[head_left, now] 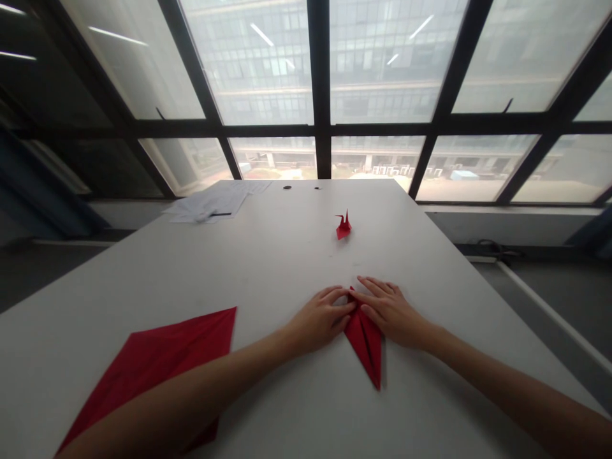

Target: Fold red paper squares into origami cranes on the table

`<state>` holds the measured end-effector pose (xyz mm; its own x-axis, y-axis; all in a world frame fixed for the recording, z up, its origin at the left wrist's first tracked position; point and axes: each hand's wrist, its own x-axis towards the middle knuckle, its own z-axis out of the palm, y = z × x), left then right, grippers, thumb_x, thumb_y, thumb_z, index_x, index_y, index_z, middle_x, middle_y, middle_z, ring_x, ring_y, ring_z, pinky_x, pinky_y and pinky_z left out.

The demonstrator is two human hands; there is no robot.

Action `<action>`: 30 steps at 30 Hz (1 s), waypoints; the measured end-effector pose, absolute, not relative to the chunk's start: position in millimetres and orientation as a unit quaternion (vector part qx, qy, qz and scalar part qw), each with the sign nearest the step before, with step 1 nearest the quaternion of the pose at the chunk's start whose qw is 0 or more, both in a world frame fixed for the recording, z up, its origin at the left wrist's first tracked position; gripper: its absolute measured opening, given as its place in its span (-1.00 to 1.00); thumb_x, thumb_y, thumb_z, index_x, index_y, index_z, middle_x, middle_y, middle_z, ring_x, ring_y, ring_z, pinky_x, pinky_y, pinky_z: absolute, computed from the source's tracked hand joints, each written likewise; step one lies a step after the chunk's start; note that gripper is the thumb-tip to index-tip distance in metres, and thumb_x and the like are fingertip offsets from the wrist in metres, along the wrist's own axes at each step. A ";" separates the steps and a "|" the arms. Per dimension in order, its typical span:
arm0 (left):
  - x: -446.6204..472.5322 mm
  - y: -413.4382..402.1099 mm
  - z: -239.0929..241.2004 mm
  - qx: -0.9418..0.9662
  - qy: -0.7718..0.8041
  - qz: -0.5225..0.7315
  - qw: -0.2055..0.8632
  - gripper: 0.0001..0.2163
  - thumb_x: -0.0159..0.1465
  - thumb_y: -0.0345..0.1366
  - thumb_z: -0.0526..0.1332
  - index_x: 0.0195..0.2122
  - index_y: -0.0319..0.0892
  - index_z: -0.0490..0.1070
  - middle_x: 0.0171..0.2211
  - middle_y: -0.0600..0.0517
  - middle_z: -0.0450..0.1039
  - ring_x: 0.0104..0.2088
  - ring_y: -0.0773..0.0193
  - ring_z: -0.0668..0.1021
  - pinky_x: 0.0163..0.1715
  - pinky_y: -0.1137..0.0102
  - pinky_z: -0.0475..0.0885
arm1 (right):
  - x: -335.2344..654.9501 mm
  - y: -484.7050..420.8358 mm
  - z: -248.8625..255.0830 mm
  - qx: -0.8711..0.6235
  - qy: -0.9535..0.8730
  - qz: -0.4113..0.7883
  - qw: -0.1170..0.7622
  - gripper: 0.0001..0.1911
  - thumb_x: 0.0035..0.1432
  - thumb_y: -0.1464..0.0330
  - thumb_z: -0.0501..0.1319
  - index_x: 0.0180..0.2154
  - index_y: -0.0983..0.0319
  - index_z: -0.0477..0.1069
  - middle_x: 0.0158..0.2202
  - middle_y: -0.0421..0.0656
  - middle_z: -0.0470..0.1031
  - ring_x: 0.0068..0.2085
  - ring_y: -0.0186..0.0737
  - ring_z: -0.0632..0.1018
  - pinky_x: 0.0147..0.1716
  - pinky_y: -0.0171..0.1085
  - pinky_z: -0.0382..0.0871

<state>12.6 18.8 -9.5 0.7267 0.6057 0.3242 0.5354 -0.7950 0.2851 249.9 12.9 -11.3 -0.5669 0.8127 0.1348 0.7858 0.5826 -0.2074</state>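
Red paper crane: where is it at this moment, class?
In the head view, the red crane stands slightly right of centre on the white table, beyond the folded red paper.

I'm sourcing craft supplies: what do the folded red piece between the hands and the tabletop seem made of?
Folded red piece: probably paper, matte, judging by its crisp creases and pointed end.
Tabletop: perhaps laminate, smooth and white with a soft sheen; core not visible.

Folded paper (359, 338) on the counter (277, 255), left hand (319, 320) at its 10 o'clock, right hand (394, 313) at its 2.
A paper crane (343, 228) stands at 12 o'clock; a flat sheet (182, 347) lies at 9, partly beneath the left forearm (215, 386); loose papers (227, 196) at 11; windows (377, 64) beyond the far edge.
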 end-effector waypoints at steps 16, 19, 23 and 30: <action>12.7 17.4 -7.7 0.923 0.320 0.197 0.090 -0.68 0.38 -0.32 0.13 0.14 -0.05 0.42 0.21 -0.08 0.33 0.26 0.07 0.33 0.27 0.11 0.29 | 253.3 10.5 -13.6 -0.450 -0.882 0.058 0.125 -0.51 0.42 0.22 -0.08 0.31 0.08 0.21 0.39 -0.05 0.11 0.36 0.05 0.16 0.25 0.11 0.04; 12.9 17.9 -8.3 0.922 0.318 0.203 0.091 -0.68 0.37 -0.32 0.13 0.14 -0.05 0.41 0.20 -0.08 0.34 0.26 0.07 0.33 0.27 0.10 0.29 | 254.2 10.6 -14.2 -0.453 -0.881 0.062 0.123 -0.52 0.42 0.23 -0.08 0.30 0.07 0.21 0.39 -0.07 0.11 0.37 0.02 0.16 0.26 0.10 0.03; 13.3 17.6 -6.6 0.923 0.320 0.195 0.091 -0.68 0.37 -0.32 0.14 0.14 -0.07 0.41 0.20 -0.09 0.34 0.26 0.07 0.33 0.29 0.11 0.27 | 254.0 10.3 -13.7 -0.457 -0.879 0.061 0.121 -0.52 0.43 0.24 -0.10 0.31 0.08 0.20 0.39 -0.09 0.11 0.37 -0.01 0.15 0.26 0.08 0.03; 14.2 17.5 -9.5 0.921 0.318 0.212 0.081 -0.70 0.38 -0.31 0.13 0.12 -0.05 0.42 0.18 -0.08 0.36 0.25 0.08 0.35 0.27 0.12 0.29 | 254.0 12.7 -14.6 -0.457 -0.877 0.059 0.134 -0.50 0.40 0.23 -0.04 0.31 0.11 0.20 0.37 -0.07 0.17 0.35 -0.02 0.19 0.26 0.06 0.07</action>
<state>14.2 17.5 -9.5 0.7081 0.6198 0.3382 0.5510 -0.7846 0.2841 254.0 12.7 -14.6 -0.5465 0.8175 0.1815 0.7856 0.5756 -0.2271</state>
